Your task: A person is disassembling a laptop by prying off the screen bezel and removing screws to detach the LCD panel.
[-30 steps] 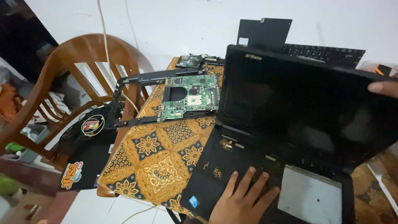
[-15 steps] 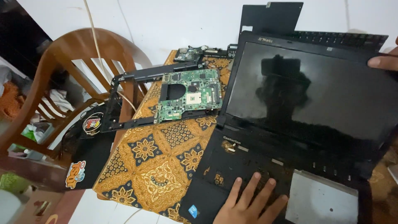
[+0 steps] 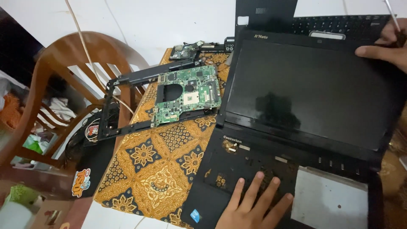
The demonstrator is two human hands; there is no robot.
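Observation:
A black laptop (image 3: 309, 97) lies open on a patterned orange cloth (image 3: 161, 169), its keyboard bay bare and its dark screen raised. My left hand (image 3: 254, 203) presses flat on the laptop base (image 3: 237, 157), fingers spread, just left of the grey touchpad (image 3: 328, 199). My right hand (image 3: 388, 46) grips the top right corner of the screen lid, with a thin tool sticking up between its fingers.
A green circuit board (image 3: 186, 93) rests in a black plastic frame (image 3: 127, 106) left of the laptop. A smaller board (image 3: 186, 50) lies farther back. A loose black keyboard (image 3: 339, 23) leans behind the screen. A wooden chair (image 3: 55, 93) stands at the left.
The screen lid has swung up and back, held at its corner by my right hand. My left hand stays pressed on the base. The view has shifted slightly.

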